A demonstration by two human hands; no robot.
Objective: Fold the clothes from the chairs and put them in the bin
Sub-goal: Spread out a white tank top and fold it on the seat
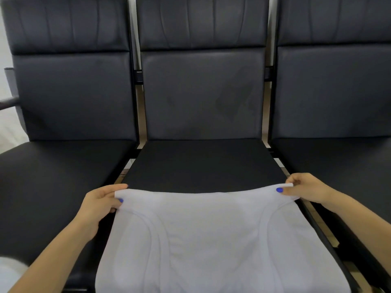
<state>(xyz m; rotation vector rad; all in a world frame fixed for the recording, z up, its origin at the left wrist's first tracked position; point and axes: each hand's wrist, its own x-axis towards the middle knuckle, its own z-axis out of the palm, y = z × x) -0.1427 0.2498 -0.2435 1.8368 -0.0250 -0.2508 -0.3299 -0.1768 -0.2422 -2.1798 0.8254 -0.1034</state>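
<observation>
A white sleeveless top (211, 235) lies spread over the front of the middle black chair seat (203, 166), its near part running off the bottom of the view. My left hand (101, 201) pinches the far left corner of the cloth. My right hand (304, 187) pinches the far right corner. The far edge is stretched taut between both hands, just above the seat. No bin is in view.
Three black padded chairs stand side by side; the left chair (63, 176) and right chair (338, 166) flank the middle one, with narrow gaps and metal frame bars between seats. Something white (10, 271) shows at the bottom left corner.
</observation>
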